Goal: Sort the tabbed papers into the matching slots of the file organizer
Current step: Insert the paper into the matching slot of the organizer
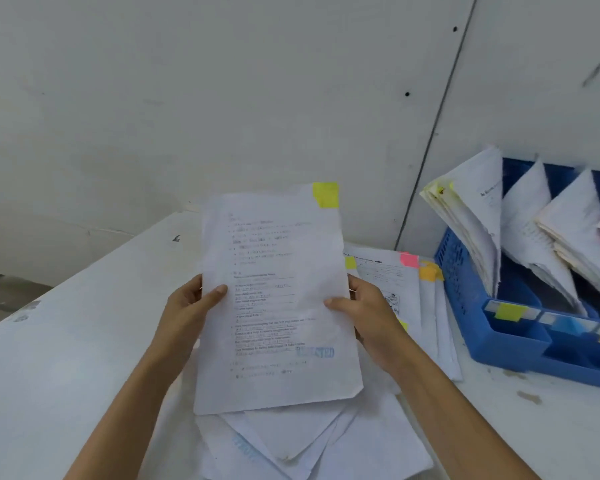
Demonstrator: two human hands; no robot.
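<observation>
Yellow-tabbed paper (274, 299) upright between hands: left (187, 306), right (364, 310) pinching side edges.

Both hands (187, 306) (364, 310) hold a yellow-tabbed paper (274, 299) above loose sheets (291, 441).

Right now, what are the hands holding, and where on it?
The yellow-tabbed paper: left hand pinches its left edge, right hand its right edge, both mid-height.

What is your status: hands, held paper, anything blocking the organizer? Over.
Left hand and right hand both grip the yellow-tabbed paper. Organizer at right, yellow-labelled slot leftmost. Flat tabbed papers between; nothing blocking.
</observation>
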